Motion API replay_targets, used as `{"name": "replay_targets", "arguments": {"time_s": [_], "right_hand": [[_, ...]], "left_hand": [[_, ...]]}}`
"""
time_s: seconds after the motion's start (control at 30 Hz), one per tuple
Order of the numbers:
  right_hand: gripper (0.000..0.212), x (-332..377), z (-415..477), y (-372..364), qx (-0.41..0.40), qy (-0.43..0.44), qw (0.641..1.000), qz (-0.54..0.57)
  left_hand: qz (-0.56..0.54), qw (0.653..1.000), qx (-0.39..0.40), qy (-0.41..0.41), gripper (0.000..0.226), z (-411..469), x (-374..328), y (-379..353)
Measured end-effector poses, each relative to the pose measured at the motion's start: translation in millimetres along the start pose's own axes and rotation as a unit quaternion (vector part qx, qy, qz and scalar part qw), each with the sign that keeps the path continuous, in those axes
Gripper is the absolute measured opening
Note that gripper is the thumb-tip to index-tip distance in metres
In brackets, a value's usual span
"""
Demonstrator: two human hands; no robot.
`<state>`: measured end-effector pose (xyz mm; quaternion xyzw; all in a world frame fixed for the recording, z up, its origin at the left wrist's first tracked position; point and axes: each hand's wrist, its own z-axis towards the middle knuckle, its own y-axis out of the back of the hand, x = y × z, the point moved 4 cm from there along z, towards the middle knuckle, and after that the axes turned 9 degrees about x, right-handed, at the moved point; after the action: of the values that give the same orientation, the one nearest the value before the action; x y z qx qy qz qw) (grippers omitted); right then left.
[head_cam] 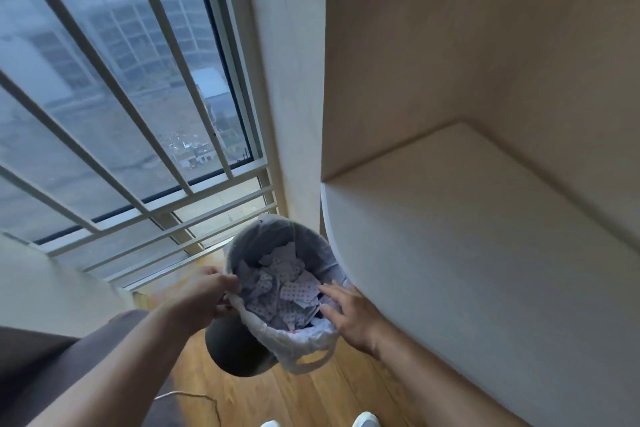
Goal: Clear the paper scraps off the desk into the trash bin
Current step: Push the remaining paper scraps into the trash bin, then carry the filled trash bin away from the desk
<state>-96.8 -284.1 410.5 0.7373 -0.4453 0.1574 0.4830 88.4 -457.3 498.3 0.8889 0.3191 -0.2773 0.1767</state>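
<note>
Scraps [282,291] inside bin [239,350], both hands [207,295] at its rim, beside desk edge [332,236].

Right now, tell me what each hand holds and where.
Left hand pinches the trash bin at its bag-lined rim. Right hand lies open at the rim, holding nothing.

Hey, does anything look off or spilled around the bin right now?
No spill shows. The trash bin is tilted, held off the floor by the left hand gripping its rim. The white liner hangs loose over the near edge. The paper scraps sit inside; the right hand is open at the rim.
</note>
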Motion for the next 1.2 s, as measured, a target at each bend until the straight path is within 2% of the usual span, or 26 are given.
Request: {"name": "replay_targets", "arguments": {"time_s": [0.2, 0.4, 0.43, 0.53, 0.6, 0.73, 0.83, 0.97, 1.1, 1.2], "right_hand": [[0.048, 10.6, 11.5, -13.5, -0.026, -0.017, 0.999, 0.027], [0.039, 21.7, 24.2, -25.9, -0.172, -0.091, 0.972, 0.129], [0.035, 21.1, 26.2, -31.4, -0.194, -0.113, 0.961, 0.159], [0.025, 19.4, 23.7, -56.3, -0.221, -0.177, 0.926, 0.250], [0.020, 16.2, 14.6, -71.2, -0.243, -0.211, 0.907, 0.270], [0.019, 2.2, -30.1, -101.9, -0.257, -0.303, 0.857, 0.327], [0.015, -18.3, -81.1, -125.9, -0.273, -0.356, 0.806, 0.387], [0.012, -49.6, -152.4, -160.1, -0.301, -0.398, 0.733, 0.463], [0.013, -91.1, -214.5, -207.3, -0.321, -0.447, 0.665, 0.506], [0.013, -132.9, -248.5, -248.5, -0.346, -0.460, 0.629, 0.522]], "left_hand": [[-0.027, 0.999, -0.003, -0.020, 0.025, -3.9, 10.7, 26.0], [-0.022, 0.999, 0.028, -0.039, 0.012, -1.5, 32.5, 69.9], [-0.016, 0.998, 0.035, -0.047, 0.005, -1.3, 35.2, 76.6], [0.000, 0.995, 0.083, -0.061, 0.016, -1.2, 47.4, 90.2], [0.018, 0.990, 0.121, -0.064, 0.009, -5.2, 50.3, 93.5], [0.062, 0.984, 0.165, -0.018, 0.027, 0.2, 60.7, 77.4], [0.095, 0.978, 0.186, -0.001, 0.032, 8.0, 70.0, 42.4], [0.174, 0.963, 0.207, 0.014, 0.023, 22.3, 93.8, -22.8], [0.275, 0.932, 0.235, 0.019, 0.017, 39.1, 137.0, -102.0], [0.341, 0.903, 0.262, 0.019, 0.011, 57.5, 177.3, -162.8]]}}
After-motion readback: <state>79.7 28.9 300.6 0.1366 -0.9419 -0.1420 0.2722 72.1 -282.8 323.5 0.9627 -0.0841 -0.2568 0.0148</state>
